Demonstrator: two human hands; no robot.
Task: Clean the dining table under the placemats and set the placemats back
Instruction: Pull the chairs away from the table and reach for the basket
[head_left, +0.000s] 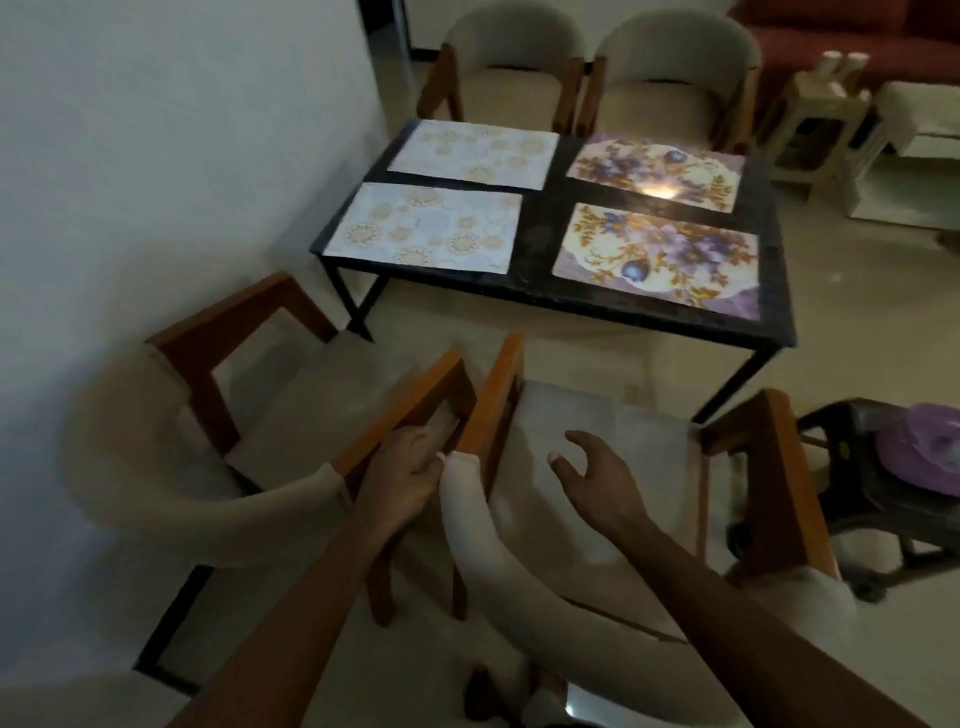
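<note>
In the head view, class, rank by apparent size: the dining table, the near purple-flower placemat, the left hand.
1. dining table
2. near purple-flower placemat
3. left hand

The hand sits much closer to the camera, so it looks larger than it really is.

We have one wide-angle view, worn on the head, looking forward and steeply down. It sits close above the hands, left (410, 478) and right (597, 483), and the two near chairs (613, 467), with both forearms rising from the bottom edge. The dark worktop (540, 228) lies farther off, in the upper middle, seen obliquely from above. Edges bend and blur.
</note>
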